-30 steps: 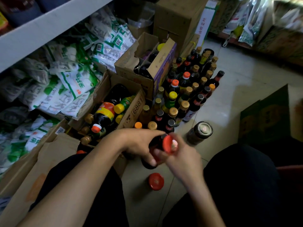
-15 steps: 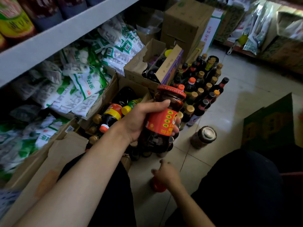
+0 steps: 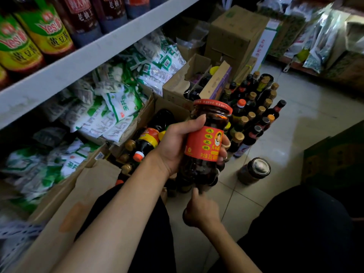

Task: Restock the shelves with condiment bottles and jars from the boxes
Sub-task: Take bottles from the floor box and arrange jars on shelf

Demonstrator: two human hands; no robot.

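Note:
A chili sauce jar (image 3: pixel 204 143) with a red lid and red label is upright in the grip of my left hand (image 3: pixel 175 144), lifted above the open cardboard box of bottles (image 3: pixel 146 137). Lower down, close to the floor, my right hand (image 3: pixel 202 211) curls over a second dark jar (image 3: pixel 184 216); only its dark edge shows beside the fingers. The white shelf (image 3: pixel 78 62) runs across the upper left, with large sauce bottles (image 3: pixel 49 34) standing on it.
Several dark bottles (image 3: pixel 254 109) stand packed on the tiled floor. A silver-lidded jar (image 3: pixel 254 171) sits alone to the right. White and green bags (image 3: pixel 110 107) fill the lower shelf. More cardboard boxes (image 3: pixel 234 36) stand behind, and a green carton (image 3: pixel 334 156) at right.
My left hand lifted the red-labelled jar from floor level toward the shelf. My right hand let go of it and dropped onto the red-lidded jar on the floor.

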